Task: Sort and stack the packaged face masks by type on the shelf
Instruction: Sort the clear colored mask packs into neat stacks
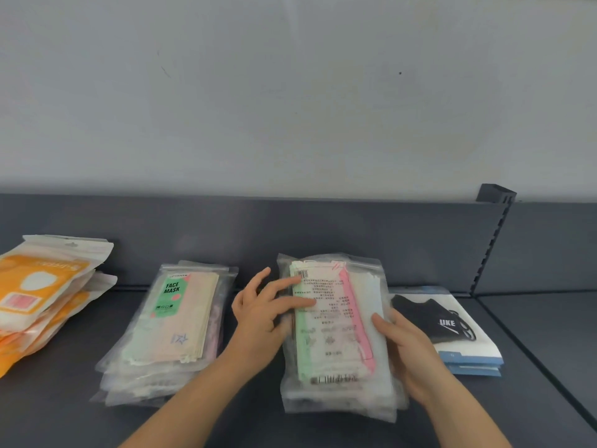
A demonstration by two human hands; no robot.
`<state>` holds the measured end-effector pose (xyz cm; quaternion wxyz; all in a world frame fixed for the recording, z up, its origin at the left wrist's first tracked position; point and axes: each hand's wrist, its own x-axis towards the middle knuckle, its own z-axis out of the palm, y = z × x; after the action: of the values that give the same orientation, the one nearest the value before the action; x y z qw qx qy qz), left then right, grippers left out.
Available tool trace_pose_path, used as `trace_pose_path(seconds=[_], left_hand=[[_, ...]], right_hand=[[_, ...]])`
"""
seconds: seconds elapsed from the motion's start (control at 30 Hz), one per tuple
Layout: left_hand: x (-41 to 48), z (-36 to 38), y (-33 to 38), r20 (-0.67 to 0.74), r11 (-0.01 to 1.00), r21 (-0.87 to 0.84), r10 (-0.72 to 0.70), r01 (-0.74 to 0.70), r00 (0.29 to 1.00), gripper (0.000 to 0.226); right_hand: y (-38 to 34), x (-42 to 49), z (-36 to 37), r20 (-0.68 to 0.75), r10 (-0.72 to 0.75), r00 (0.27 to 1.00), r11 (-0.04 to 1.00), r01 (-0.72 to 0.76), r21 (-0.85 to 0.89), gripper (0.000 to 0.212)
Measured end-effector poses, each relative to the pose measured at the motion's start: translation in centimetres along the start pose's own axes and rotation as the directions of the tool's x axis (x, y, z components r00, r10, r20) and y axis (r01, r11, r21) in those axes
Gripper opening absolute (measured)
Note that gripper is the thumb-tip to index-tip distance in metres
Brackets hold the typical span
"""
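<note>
Head view: dark grey shelf [533, 334] across the lower half of the frame, pale wall above.
Centre stack: clear packets of pastel masks [336, 334], lower centre, lying flat; top packet shows its printed back with a barcode near the upper edge.
Left hand [261, 308]: at the left edge of the centre stack; fingers [292, 281] spread apart, two of them lying flat on the top packet's printed face, not closed round anything.
Right hand [407, 347]: against the right edge of the same stack; thumb on the top packet, the other fingers down the side. Whether they reach under the stack cannot be told, as the packets hide them.
Left-centre stack: clear packets with a green "FACE MASK" label [171, 321], just beside the left forearm, label side up, edges a little fanned at the bottom.
Far-left stack: orange packets [42, 292], at the left edge of the frame, partly cut off, leaning unevenly.
Right stack: white-and-blue packets showing a black mask [452, 328], just right of the right hand, neatly squared.
Shelf upright [491, 240]: slotted dark post, right of centre, behind the black-mask stack.
</note>
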<state>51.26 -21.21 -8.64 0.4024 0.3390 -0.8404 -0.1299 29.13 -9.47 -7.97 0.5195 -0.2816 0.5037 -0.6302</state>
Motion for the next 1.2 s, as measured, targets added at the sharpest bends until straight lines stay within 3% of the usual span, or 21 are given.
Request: trace_pose_path(seconds=[0.07, 0.1, 0.17, 0.23, 0.33, 0.4, 0.5, 0.57, 0.67, 0.77, 0.9, 1.0, 1.1, 1.2], left_hand=[[0.3, -0.4, 0.1, -0.075, 0.999, -0.049, -0.023, 0.019, 0.997, 0.06], [0.5, -0.7, 0.5, -0.106, 0.985, -0.157, -0.088, 0.071, 0.99, 0.047], [1.1, -1.3, 1.7, -0.116, 0.851, -0.482, -0.3, 0.21, 0.947, 0.022], [1.9, -1.9, 2.5, -0.089, 0.676, -0.693, -0.427, 0.252, 0.9, 0.015], [2.8, -2.3, 2.1, 0.159, 0.313, -0.878, -0.524, 0.363, 0.836, 0.018], [2.7, -2.3, 1.6, 0.357, 0.207, -0.839, -0.49, 0.504, 0.795, 0.021], [1.9, -1.2, 0.6, 0.498, 0.381, -0.646, -0.446, 0.661, 0.743, 0.017], [1.3, -0.3, 0.0, 0.524, 0.441, -0.566, -0.46, 0.697, 0.717, 0.022], [0.7, 1.0, -0.2, 0.477, 0.419, -0.584, -0.516, 0.695, 0.712, 0.026], [0.2, 2.1, 0.0, 0.373, 0.536, -0.549, -0.53, 0.641, 0.762, 0.013], [0.5, 2.4, 1.1, 0.298, 0.608, -0.537, -0.511, 0.584, 0.806, 0.047], [0.5, 2.0, 0.7, 0.294, 0.68, -0.424, -0.522, 0.598, 0.801, 0.064], [0.5, 1.7, -0.1, 0.335, 0.673, -0.329, -0.573, 0.663, 0.748, 0.073], [-0.2, 1.6, -0.9, 0.434, 0.711, -0.296, -0.495, 0.638, 0.753, 0.054]], right_hand=[[-0.2, 0.1, -0.4, -0.067, -0.043, 0.997, 0.999, 0.042, -0.012, 0.023], [-0.4, 0.1, -0.6, -0.101, -0.065, 0.993, 0.998, 0.064, -0.016, 0.021], [-0.8, 0.3, -0.8, -0.155, -0.094, 0.984, 0.995, 0.096, 0.007, 0.019], [-1.2, 0.5, -0.9, -0.178, -0.128, 0.976, 0.991, 0.134, 0.02, 0.02], [-1.7, 0.8, -1.0, -0.167, -0.164, 0.972, 0.985, 0.17, 0.021, 0.027], [-1.9, 0.7, -0.7, -0.127, -0.164, 0.978, 0.985, 0.17, 0.034, 0.029], [-1.9, 0.4, 0.5, -0.062, -0.15, 0.987, 0.988, 0.153, 0.037, 0.03], [-1.4, 0.3, 1.3, -0.066, -0.145, 0.987, 0.989, 0.145, -0.003, 0.028], [-0.3, 0.5, 2.5, -0.056, -0.15, 0.987, 0.987, 0.145, -0.075, 0.026], [0.2, 0.3, 3.9, 0.039, -0.169, 0.985, 0.971, 0.173, -0.165, 0.021], [0.8, 1.5, 4.6, 0.129, -0.113, 0.985, 0.96, 0.142, -0.243, 0.064], [1.3, 3.1, 4.4, 0.129, -0.022, 0.991, 0.986, 0.043, -0.164, 0.057], [1.9, 4.5, 4.1, 0.1, 0.068, 0.993, 0.981, -0.048, -0.189, 0.052], [2.9, 5.8, 4.2, -0.053, 0.097, 0.994, 0.946, -0.109, -0.306, 0.074]])
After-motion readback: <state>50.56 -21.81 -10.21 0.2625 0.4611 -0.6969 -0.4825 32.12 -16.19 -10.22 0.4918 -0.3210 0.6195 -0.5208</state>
